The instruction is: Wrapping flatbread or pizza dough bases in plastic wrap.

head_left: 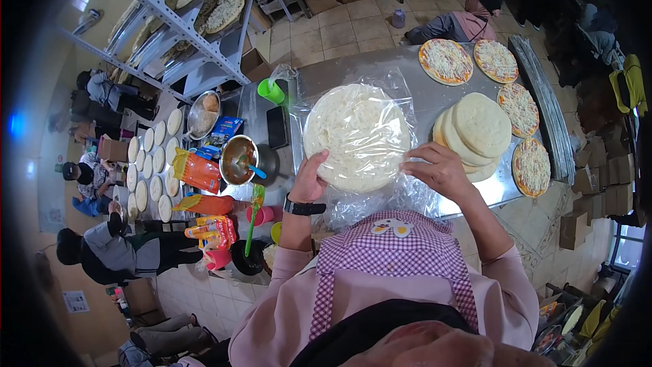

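A round pale pizza base lies in a clear plastic bag at the middle of the view. My left hand grips the lower left rim of the bagged base, thumb on top. At its lower right, my right hand pinches the bag's film between thumb and fingers. Beyond my right hand stands a stack of plain pizza bases. Several topped pizzas, with sauce and grated cheese, lie along the far and right side of the metal table.
To the left are a bowl of sauce with a blue-handled utensil, a phone, a green cup, red packets and a green spatula. A metal rack holds trays of bases. Co-workers stand at the left; another person is beyond the table.
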Demonstrator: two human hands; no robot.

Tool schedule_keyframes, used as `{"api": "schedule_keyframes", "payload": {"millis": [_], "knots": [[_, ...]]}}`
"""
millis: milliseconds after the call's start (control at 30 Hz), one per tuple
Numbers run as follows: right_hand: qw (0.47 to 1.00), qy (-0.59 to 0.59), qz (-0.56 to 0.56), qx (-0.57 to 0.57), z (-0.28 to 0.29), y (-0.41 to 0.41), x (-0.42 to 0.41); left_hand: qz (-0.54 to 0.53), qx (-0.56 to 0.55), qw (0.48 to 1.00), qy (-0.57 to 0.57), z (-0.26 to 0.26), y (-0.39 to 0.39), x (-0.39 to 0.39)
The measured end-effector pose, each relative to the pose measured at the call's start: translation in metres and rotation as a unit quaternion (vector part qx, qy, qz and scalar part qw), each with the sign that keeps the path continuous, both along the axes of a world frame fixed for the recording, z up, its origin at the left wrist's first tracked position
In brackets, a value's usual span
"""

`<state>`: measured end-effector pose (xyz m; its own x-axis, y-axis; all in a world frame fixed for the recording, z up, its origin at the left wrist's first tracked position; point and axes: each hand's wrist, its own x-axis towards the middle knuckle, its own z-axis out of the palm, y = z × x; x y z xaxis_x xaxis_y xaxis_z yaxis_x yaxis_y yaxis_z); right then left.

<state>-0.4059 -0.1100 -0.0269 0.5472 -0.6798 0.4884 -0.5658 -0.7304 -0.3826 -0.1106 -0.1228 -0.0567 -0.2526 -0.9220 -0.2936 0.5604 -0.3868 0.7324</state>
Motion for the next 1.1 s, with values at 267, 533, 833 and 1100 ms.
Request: {"api": "schedule_keyframes", "payload": {"millis": [267, 533, 833, 1100], "knots": [[0.49, -0.771, -0.186, 0.36, -0.073, -0.016, -0.019, 0.004, -0.03, 1.0, -0.004, -0.003, 0.014, -0.005], [0.922, -0.276, -0.256, 0.086, -0.055, -0.005, 0.007, 0.034, -0.063, 0.993, -0.091, 0.015, 0.025, 0.006], [0.748, -0.438, -0.23, 0.443, -0.093, -0.023, -0.001, 0.033, -0.103, 0.976, -0.187, 0.0, 0.026, 0.012], [0.547, -0.608, 0.022, 0.575, -0.063, -0.006, -0.009, 0.107, -0.119, 0.958, -0.24, 0.004, 0.03, 0.013]]}}
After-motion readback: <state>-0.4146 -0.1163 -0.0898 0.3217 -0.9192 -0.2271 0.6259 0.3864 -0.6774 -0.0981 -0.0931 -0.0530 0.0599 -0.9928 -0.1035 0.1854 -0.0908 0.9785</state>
